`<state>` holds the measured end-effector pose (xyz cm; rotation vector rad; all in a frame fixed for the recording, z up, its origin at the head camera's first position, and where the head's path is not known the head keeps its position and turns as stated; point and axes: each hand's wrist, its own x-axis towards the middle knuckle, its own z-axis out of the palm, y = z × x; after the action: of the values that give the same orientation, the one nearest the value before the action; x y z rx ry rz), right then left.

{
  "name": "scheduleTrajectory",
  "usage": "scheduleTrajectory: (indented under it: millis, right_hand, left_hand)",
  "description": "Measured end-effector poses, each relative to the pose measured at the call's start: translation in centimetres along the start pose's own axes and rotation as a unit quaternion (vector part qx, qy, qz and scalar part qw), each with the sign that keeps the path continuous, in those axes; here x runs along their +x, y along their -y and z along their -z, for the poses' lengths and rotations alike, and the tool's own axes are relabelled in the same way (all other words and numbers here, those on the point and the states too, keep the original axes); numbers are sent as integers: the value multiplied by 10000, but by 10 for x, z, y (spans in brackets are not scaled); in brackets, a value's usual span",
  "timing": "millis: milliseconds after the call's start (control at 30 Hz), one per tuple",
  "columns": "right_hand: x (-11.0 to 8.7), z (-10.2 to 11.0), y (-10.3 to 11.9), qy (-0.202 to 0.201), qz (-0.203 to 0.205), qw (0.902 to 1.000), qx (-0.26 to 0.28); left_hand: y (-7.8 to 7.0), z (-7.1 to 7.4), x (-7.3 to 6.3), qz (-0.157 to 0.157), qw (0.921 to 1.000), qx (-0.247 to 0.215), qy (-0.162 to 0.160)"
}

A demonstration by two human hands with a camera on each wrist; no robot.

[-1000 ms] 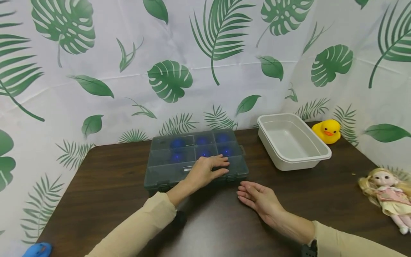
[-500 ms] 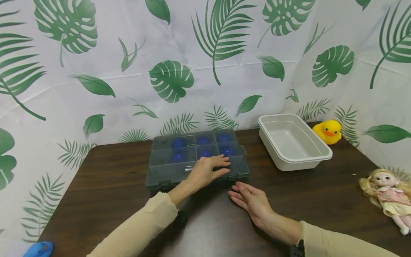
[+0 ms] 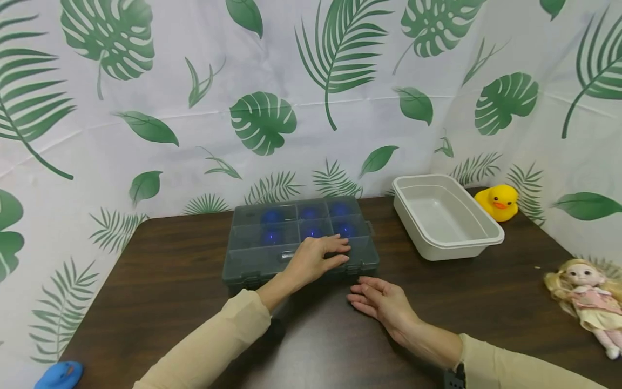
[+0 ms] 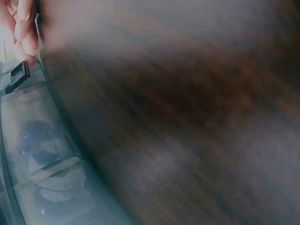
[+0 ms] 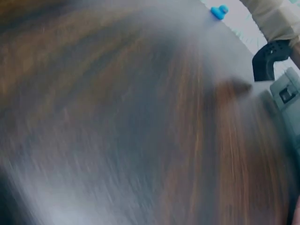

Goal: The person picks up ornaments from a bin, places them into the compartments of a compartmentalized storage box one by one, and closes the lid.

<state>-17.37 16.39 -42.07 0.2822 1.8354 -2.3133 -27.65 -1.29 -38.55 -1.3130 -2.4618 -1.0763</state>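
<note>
A dark translucent compartment box (image 3: 257, 261) stands on the table with its lid down. Several round blue things (image 3: 272, 237) show through the lid in the rear compartments. My left hand (image 3: 316, 257) rests on the lid near the front edge, fingers extended to the right. In front of the box's right latch (image 3: 353, 269) is my right hand (image 3: 384, 303), palm turned inward, fingers loosely bent with their tips close to the latch. The left wrist view has the right hand's fingers (image 4: 23, 33) beside a dark latch (image 4: 18, 78). Another latch (image 5: 287, 95) appears in the right wrist view.
A white plastic tub (image 3: 427, 237) stands right of the box, with a yellow rubber duck (image 3: 500, 203) behind it. A doll (image 3: 585, 297) lies at the far right. At the front left corner sits a blue toy duck (image 3: 59, 375). A leaf-print cloth (image 3: 209, 140) hangs behind.
My right hand has moved left, from the box's front right corner to the front of the right latch. My left hand has stayed on the lid.
</note>
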Motion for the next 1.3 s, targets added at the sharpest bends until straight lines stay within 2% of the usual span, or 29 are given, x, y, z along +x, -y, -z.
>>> scheduleTrajectory:
  millis: [133, 400, 567, 800, 933, 1033, 1133, 1233, 1300]
  right_hand:
    - [2, 2, 0, 109, 25, 9996, -251]
    - [13, -5, 1, -270, 314, 9984, -373]
    - [16, -10, 4, -512, 73, 9985, -185]
    - [17, -16, 4, -454, -201, 9987, 103]
    - [13, -26, -4, -331, -242, 9987, 296]
    - [9, -39, -13, -86, -225, 9994, 248]
    - [9, -55, -18, 243, -102, 9996, 126]
    - [11, -71, -20, 488, 0, 9987, 127]
    - [13, -82, -21, 641, 1, 9978, 146]
  left_hand:
    - [1, -1, -1, 7, 10000, -1, 27]
    - [0, -1, 1, 39, 10000, -81, 20]
    - [0, -2, 1, -10, 10000, -72, 48]
    - [1, -1, 1, 88, 9999, -57, 105]
    - [1, 3, -5, 230, 9994, -174, 174]
    - [3, 17, -13, 429, 9987, -248, 134]
    - [9, 43, -27, 599, 9981, -126, -118]
    - [18, 70, -48, 786, 9963, 13, -359]
    - [24, 83, -65, 918, 9944, 209, -483]
